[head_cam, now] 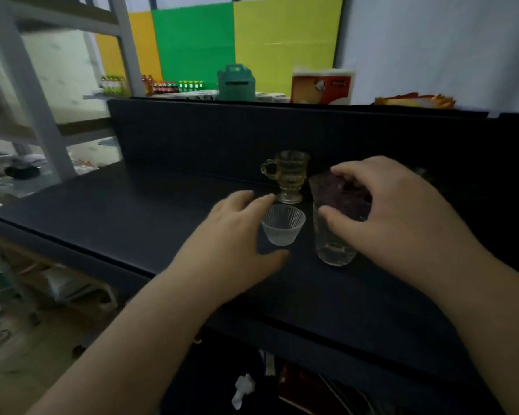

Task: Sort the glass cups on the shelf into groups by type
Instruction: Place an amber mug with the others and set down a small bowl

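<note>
Right hand (393, 211) grips tall clear tumbler (333, 235) from above, fingers curled over rim. Left hand (234, 235) wide, fingers and thumb flanking small ribbed cup (283, 224). Amber handled goblet (291, 175) upright near back edge of dark shelf (117, 211).

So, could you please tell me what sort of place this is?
Probably a small shop or storeroom: rows of small coloured bottles on a back shelf, grey metal racking, and a dark blue display shelf.

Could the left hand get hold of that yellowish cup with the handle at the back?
Probably yes. The left hand lies open beside the small ribbed cup, and the yellowish handled cup stands just beyond its fingertips with nothing between.
</note>
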`<state>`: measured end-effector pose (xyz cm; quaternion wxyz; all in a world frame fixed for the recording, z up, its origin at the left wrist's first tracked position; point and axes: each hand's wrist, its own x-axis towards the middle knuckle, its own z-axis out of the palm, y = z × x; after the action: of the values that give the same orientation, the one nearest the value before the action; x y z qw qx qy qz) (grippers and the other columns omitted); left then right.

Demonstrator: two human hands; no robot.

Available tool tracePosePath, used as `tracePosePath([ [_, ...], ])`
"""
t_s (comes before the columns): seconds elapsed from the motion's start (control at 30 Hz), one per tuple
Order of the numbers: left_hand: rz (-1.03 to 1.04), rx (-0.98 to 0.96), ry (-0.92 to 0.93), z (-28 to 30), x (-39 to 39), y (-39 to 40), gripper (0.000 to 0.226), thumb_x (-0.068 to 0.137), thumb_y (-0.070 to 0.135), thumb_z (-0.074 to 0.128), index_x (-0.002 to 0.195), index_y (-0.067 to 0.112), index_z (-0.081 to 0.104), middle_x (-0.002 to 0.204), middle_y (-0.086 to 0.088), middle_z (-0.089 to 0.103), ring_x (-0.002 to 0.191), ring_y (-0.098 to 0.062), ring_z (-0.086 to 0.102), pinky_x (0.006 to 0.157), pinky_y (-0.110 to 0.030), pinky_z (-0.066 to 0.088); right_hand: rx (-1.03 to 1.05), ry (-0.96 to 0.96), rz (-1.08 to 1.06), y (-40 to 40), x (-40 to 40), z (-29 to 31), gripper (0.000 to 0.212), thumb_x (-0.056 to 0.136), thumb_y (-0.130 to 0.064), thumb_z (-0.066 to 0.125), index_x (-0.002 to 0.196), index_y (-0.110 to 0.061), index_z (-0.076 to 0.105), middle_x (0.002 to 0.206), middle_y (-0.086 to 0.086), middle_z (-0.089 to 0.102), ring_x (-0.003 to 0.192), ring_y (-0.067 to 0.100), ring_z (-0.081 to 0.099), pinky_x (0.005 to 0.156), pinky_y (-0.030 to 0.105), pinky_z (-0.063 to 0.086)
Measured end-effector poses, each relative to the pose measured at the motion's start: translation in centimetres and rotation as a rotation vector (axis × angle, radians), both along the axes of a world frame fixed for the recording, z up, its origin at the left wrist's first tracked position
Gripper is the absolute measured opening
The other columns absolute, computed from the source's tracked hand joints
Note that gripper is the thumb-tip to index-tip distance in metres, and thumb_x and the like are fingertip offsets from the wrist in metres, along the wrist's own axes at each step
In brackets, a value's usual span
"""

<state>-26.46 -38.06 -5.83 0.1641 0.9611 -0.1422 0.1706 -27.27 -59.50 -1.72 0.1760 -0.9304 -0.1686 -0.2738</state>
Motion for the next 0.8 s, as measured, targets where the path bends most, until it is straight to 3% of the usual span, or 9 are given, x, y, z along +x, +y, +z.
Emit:
tracePosePath([
  [0.13, -0.154, 0.051, 0.123, 0.3, 4.7, -1.0, 0.093, 0.078, 0.062, 0.065, 0.152, 0.04, 0.013, 0.161, 0.007, 0.009, 0.146, -0.018, 0.013, 0.114, -0.038, 0.023, 0.001, 0.027, -0.132, 2.2, 1.0, 0.5, 0.057, 0.083, -0.051, 0.066, 0.136, -0.031, 0.054, 0.124, -0.012, 0.054, 0.113, 0.008, 0.051, 0.087, 0.023, 0.039],
  [0.27, -0.281, 0.055, 0.145, 0.1, 7.5, 0.1, 0.079, 0.083, 0.048, 0.066, 0.15, 0.041, 0.025, 0.151, 0.011, 0.034, 0.131, -0.014, 0.041, 0.102, -0.034, 0.041, -0.001, 0.024, -0.208, 4.8, 1.9, 1.2, 0.058, 0.084, -0.049, 0.067, 0.137, -0.029, 0.053, 0.127, -0.008, 0.054, 0.114, 0.011, 0.052, 0.09, 0.026, 0.042],
  [0.5, -0.284, -0.066, 0.128, 0.4, 9.3, 7.3, 0.069, 0.081, 0.045, 0.067, 0.143, 0.041, 0.038, 0.138, 0.017, 0.036, 0.12, -0.007, 0.041, 0.092, -0.026, 0.039, -0.152, 0.165, -0.304, 9.4, 6.5, 2.8, 0.067, 0.084, -0.056, 0.063, 0.142, -0.03, 0.045, 0.129, -0.002, 0.051, 0.111, 0.016, 0.053, 0.083, 0.031, 0.045],
  [0.67, -0.253, -0.147, 0.061, 0.2, 9.8, 11.1, 0.071, 0.077, 0.044, 0.069, 0.142, 0.042, 0.039, 0.136, 0.017, 0.036, 0.119, -0.006, 0.038, 0.095, -0.028, 0.041, -0.324, 0.398, -0.418, 11.6, 13.5, 4.5, 0.079, 0.082, -0.052, 0.068, 0.148, -0.024, 0.036, 0.143, 0.011, 0.039, 0.116, 0.031, 0.052, 0.087, 0.04, 0.05],
  [0.8, -0.281, -0.154, 0.043, -0.1, 9.9, 12.6, 0.071, 0.078, 0.042, 0.068, 0.142, 0.042, 0.039, 0.134, 0.02, 0.036, 0.116, -0.002, 0.036, 0.093, -0.023, 0.037, -0.432, 0.666, -0.521, 12.7, 18.0, 4.9, 0.095, 0.083, -0.05, 0.07, 0.157, -0.021, 0.017, 0.155, 0.016, 0.025, 0.131, 0.037, 0.043, 0.102, 0.046, 0.045],
])
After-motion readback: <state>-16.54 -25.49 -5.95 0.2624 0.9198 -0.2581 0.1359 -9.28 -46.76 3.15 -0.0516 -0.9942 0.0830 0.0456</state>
